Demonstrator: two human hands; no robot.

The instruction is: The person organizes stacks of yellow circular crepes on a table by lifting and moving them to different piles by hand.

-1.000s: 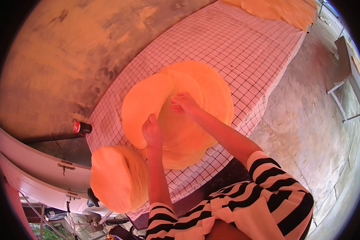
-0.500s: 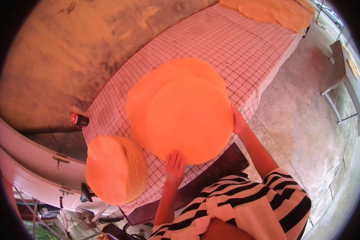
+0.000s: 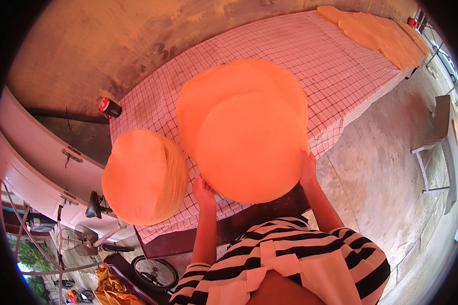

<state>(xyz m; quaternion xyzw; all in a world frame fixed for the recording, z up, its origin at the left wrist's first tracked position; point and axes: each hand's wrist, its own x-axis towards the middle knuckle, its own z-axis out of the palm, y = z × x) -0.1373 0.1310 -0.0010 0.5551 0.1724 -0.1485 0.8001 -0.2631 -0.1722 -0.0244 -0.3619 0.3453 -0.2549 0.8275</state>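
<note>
A large, thin round sheet (image 3: 253,150) lies over the near right part of a wide pile of similar sheets (image 3: 201,94), all tinted orange. At its right rim, my right hand (image 3: 308,169) is closed on the edge, its fingers partly hidden. My left hand (image 3: 203,191) is at the lower left rim with curled fingers, the tips seeming to go under the edge. To the left stands a second, tall stack of round sheets (image 3: 137,175), its layered side turned toward the pile. Both lie on a checked cloth (image 3: 229,43) covering a long table.
More flat sheets (image 3: 379,33) lie at the table's far right end. A red and black can (image 3: 109,108) is by the left edge, near the wall. Bicycles (image 3: 155,273) stand below left. A grey bench (image 3: 442,124) is on the concrete floor at right. A dark board (image 3: 188,244) edges the near side.
My left hand has moved off the top of the round sheet to its lower left rim. My right hand stays at the right rim. The view has shifted, showing more on the left.
</note>
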